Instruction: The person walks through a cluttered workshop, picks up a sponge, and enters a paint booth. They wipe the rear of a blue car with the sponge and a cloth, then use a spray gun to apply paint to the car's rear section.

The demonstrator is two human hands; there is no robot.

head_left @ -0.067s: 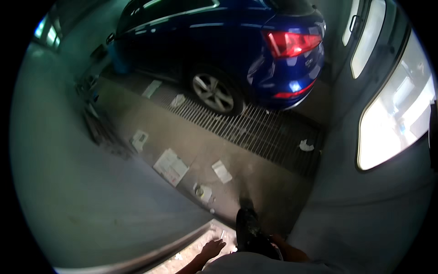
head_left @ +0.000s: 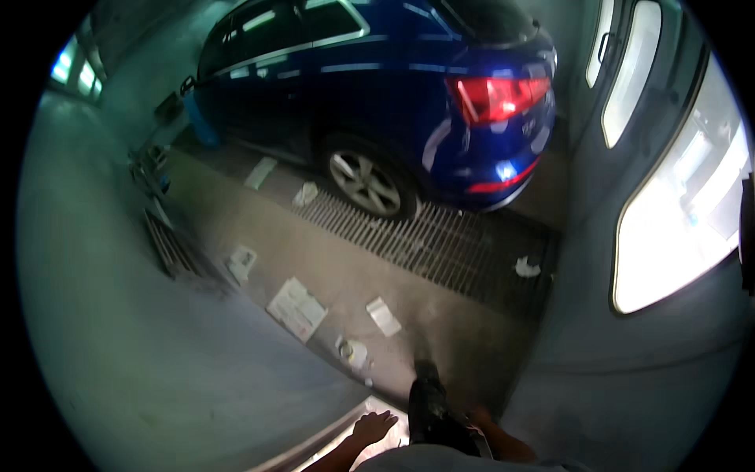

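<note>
My left hand (head_left: 375, 426) hangs low at the bottom edge, beside a bright doorway floor. Its fingers look loosely stretched, and nothing shows in them. On the other side of my dark-trousered leg, my right hand (head_left: 478, 417) is in shadow, close to the thigh; its fingers are too dark to make out. Ahead stands a dark blue car (head_left: 377, 86), seen from its rear left side with its red tail light (head_left: 499, 98) and rear wheel (head_left: 366, 183). Neither hand touches the car.
A floor grating (head_left: 440, 256) runs under and beside the car. Paper sheets (head_left: 297, 308), a white slip (head_left: 384, 316), a small round can (head_left: 347, 348) and crumpled paper (head_left: 527, 267) lie about. Walls flank both sides; the right one has bright windows (head_left: 676, 212).
The view has tilted up a little, so the car and floor papers sit lower in the picture. My left hand has shifted slightly right in the picture.
</note>
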